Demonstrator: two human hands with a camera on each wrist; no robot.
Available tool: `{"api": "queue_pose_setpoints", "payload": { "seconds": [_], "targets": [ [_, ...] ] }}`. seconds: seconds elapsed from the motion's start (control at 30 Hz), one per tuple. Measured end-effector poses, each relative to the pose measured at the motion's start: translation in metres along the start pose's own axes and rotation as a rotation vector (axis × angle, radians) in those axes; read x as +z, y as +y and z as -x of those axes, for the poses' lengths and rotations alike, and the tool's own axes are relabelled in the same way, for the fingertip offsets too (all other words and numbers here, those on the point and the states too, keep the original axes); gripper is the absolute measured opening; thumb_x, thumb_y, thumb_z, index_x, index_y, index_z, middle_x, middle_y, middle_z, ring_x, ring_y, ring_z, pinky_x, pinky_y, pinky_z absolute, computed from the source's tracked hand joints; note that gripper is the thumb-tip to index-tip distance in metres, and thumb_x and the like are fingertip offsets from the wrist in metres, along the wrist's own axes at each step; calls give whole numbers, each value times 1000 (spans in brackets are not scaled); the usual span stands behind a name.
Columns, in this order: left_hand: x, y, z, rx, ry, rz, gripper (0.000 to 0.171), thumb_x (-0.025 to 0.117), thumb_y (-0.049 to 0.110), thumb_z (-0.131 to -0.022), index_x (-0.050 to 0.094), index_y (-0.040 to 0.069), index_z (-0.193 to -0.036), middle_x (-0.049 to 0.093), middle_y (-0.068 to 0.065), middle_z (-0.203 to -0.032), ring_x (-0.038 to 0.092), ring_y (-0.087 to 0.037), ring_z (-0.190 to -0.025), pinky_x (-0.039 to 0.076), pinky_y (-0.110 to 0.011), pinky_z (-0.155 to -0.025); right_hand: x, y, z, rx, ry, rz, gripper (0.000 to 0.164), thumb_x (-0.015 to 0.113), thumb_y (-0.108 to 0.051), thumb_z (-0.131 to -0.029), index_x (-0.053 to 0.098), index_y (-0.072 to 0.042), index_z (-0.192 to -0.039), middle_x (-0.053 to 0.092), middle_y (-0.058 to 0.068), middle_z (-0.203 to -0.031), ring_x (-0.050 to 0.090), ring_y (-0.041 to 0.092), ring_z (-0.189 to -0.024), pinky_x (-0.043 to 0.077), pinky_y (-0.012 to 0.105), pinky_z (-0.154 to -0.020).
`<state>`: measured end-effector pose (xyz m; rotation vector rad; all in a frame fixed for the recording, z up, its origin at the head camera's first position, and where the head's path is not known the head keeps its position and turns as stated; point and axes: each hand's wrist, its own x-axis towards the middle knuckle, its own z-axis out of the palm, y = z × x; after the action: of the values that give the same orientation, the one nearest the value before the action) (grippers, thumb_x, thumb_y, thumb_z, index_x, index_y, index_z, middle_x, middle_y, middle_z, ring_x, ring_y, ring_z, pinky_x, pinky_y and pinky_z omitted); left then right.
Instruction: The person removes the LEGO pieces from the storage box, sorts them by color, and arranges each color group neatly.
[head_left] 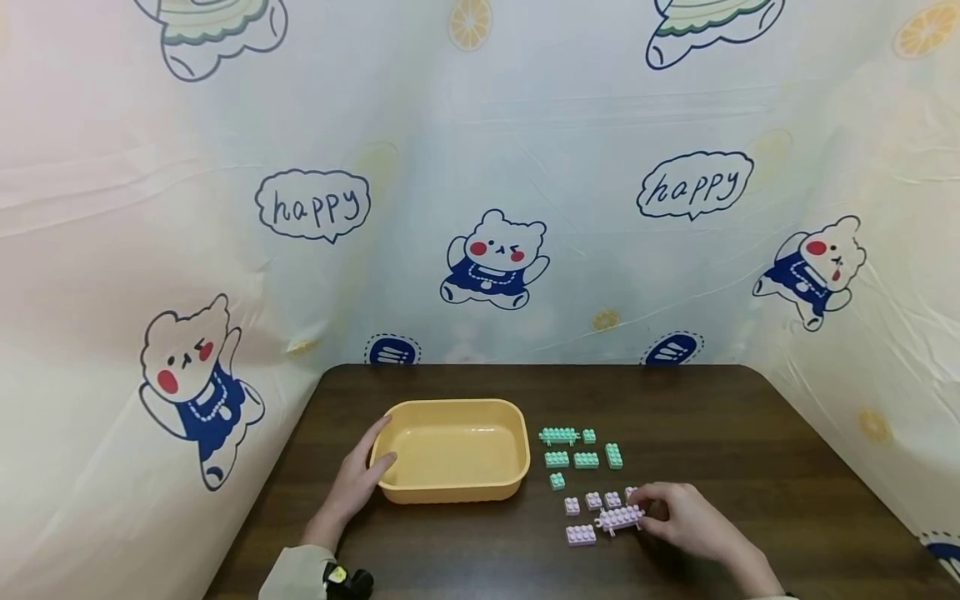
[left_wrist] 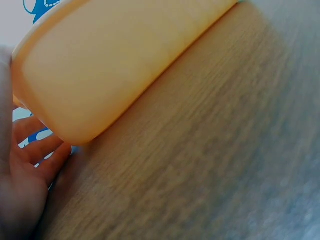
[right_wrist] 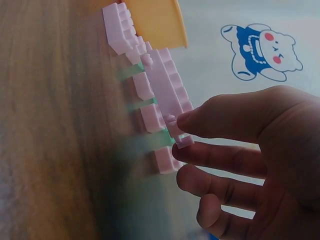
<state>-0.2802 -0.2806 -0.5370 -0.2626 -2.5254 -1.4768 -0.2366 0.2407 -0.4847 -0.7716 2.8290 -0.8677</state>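
Observation:
My left hand (head_left: 354, 482) grips the left side of a yellow plastic box (head_left: 450, 493), with the thumb over its rim. In the left wrist view its fingers spread round the box's corner. My right hand (head_left: 688, 521) pinches the end of a long pink toy building brick (head_left: 620, 518) between thumb and index finger. Small pegs stick out of that brick's side; in the right wrist view the long brick (right_wrist: 167, 92) is tilted above the table. Small pink bricks (head_left: 593, 501) stand in a row just behind it, and a larger pink brick (head_left: 581, 535) lies to its left.
Behind the pink bricks lie several green bricks, among them a long pegged one (head_left: 559, 436) and an upright-turned one (head_left: 613, 456). Everything rests on a dark wooden table (head_left: 465, 550). A printed curtain (head_left: 495, 150) hangs at the back and both sides.

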Motion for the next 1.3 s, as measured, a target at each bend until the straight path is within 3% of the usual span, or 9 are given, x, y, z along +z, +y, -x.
{"api": "queue_pose_setpoints", "payload": {
  "seconds": [0.2,0.47,0.83,1.3],
  "targets": [
    [1,2,0,3,7,-2,62,58,23,-97,32,21,-153,34,-9,-157,34,-31,-141,33,-56,-107,3,0,8,-25,22,-9,18,73,-20,-86,72,-14,-104,68,-9,-89,50,-4,-62,43,21,-55],
    [2,1,2,-18,4,4,62,58,21,-96,32,21,-153,33,-8,-158,34,-31,-141,33,-57,-107,7,3,15,-9,42,16,18,73,-18,-85,72,-15,-103,57,-18,-71,46,-5,-56,40,20,-53],
    [2,-2,-1,-33,-12,22,61,57,23,-98,31,23,-153,30,-10,-159,32,-33,-143,33,-57,-109,11,7,18,19,53,10,18,74,-21,-85,73,-14,-101,59,-17,-72,48,-5,-59,41,20,-54],
    [2,0,0,-33,-15,19,60,56,26,-98,31,22,-153,30,-11,-158,31,-35,-143,30,-59,-110,17,9,19,-14,134,56,17,77,-17,-80,73,-15,-96,59,-18,-76,46,-7,-60,40,19,-53]
  ]
}}
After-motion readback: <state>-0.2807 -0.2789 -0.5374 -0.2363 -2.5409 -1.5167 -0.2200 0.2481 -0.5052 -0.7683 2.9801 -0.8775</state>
